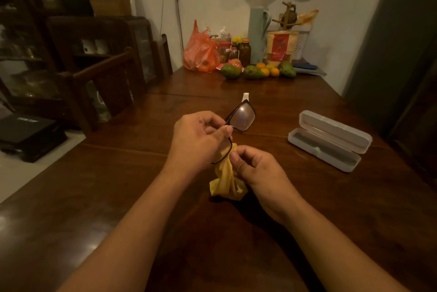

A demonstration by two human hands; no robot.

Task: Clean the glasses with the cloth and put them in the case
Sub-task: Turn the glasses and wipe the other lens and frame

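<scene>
Dark-framed glasses [241, 118] are held above the wooden table [132, 187], one lens pointing away from me. My left hand [197, 138] pinches the frame near the bridge between thumb and fingers. My right hand [256, 168] pinches a crumpled yellow cloth [226, 177] against the nearer lens, which the cloth and fingers hide. The cloth's loose end hangs down to the table. A pale plastic glasses case [331, 140] lies open on the table to the right, with nothing in it.
A small white bottle [245, 96] stands just behind the glasses. At the table's far end are mangoes [253, 71], oranges, jars, an orange plastic bag [201, 52] and a pale jug. Wooden chairs [106, 88] stand along the left side.
</scene>
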